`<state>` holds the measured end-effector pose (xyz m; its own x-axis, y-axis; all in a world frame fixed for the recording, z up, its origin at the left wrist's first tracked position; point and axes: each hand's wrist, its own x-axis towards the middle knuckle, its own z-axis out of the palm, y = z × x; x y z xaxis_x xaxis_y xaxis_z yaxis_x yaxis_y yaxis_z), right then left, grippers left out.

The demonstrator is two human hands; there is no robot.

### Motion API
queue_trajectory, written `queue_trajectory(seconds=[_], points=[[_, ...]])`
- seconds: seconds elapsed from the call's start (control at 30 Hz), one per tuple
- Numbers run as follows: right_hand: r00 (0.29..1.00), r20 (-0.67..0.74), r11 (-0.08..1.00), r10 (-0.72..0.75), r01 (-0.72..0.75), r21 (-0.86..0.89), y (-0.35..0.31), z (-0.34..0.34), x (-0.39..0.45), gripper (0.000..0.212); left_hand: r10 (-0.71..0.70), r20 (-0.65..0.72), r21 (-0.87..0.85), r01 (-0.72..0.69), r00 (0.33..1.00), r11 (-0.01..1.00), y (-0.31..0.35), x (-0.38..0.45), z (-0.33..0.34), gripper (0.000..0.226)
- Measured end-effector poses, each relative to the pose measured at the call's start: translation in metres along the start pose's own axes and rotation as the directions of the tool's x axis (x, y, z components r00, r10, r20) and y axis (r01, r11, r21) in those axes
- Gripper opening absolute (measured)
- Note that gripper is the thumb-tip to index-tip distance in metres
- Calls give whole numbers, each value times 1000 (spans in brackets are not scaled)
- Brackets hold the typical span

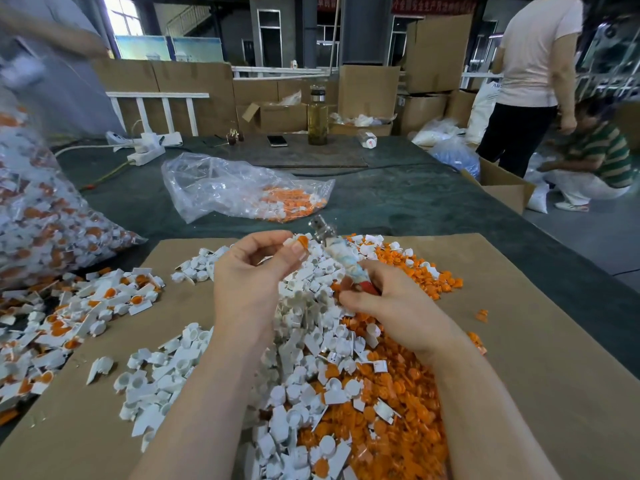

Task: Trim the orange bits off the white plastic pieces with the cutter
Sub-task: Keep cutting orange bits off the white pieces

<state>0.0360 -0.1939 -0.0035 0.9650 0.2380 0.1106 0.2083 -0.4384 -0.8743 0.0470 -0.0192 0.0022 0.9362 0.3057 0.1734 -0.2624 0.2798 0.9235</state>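
White plastic pieces [304, 344] lie heaped on a sheet of brown cardboard [540, 393] under and between the person's forearms, with a spread of loose orange bits [398, 424] below and to the right of the right wrist and beyond the right hand. Above that heap the right hand [384, 303] has its fingers curled round the cutter [341, 256], gripping it low on the wrapped, patterned handle. The cutter's long axis runs on a slant from the right hand up and to the left, away from the person, and its metal head points toward the far side of the table, ending just right of the left hand's fingertips. The left hand [256, 271] is raised beside it, thumb and forefinger pinching one white piece with an orange bit [298, 242] on it; the piece sits just left of the cutter's metal head, close to it, though I cannot tell whether the two touch. Left of the left hand, untrimmed white-and-orange pieces [86, 313] spill across the cardboard's edge from a large clear bag [38, 216] full of the same. Beyond both hands, on the dark green table cover [398, 195], lies a second clear plastic bag [239, 187] with a few white and orange pieces in its right end. Farther still stand a glass bottle [317, 116], a phone [277, 140] and a white power strip [145, 154]. Cardboard boxes [367, 90] line the back, and off to the right one person stands [536, 64] while another crouches [595, 157].
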Motion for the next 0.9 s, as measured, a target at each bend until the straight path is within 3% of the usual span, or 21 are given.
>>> queue_trajectory(seconds=[0.2, 0.43, 0.5, 0.67, 0.8, 0.9], points=[[997, 72, 996, 14, -8, -86, -4, 1, -3, 30, 27, 20, -18, -27, 999, 999, 2, 2, -1, 16], [996, 84, 989, -34, 46, -143, -4, 6, -1, 4, 20, 18, -4, -20, 1000, 1000, 3, 2, -2, 17], [998, 57, 988, -40, 48, -149, -3, 8, -1, 21, 11, 12, -14, -10, 1000, 1000, 3, 2, -2, 17], [998, 20, 979, -53, 56, -198, -4, 12, 1, 30, -13, 5, -64, 13, 1000, 998, 2, 3, -3, 16], [996, -14, 964, -87, 81, -253, -4, 14, 3, 17, -32, 29, -102, 35, 999, 994, 3, 6, -5, 21], [993, -52, 948, -107, 86, -307, 0, 16, 5, 7, -42, 42, -2, 42, 998, 999, 4, 12, -18, 19]])
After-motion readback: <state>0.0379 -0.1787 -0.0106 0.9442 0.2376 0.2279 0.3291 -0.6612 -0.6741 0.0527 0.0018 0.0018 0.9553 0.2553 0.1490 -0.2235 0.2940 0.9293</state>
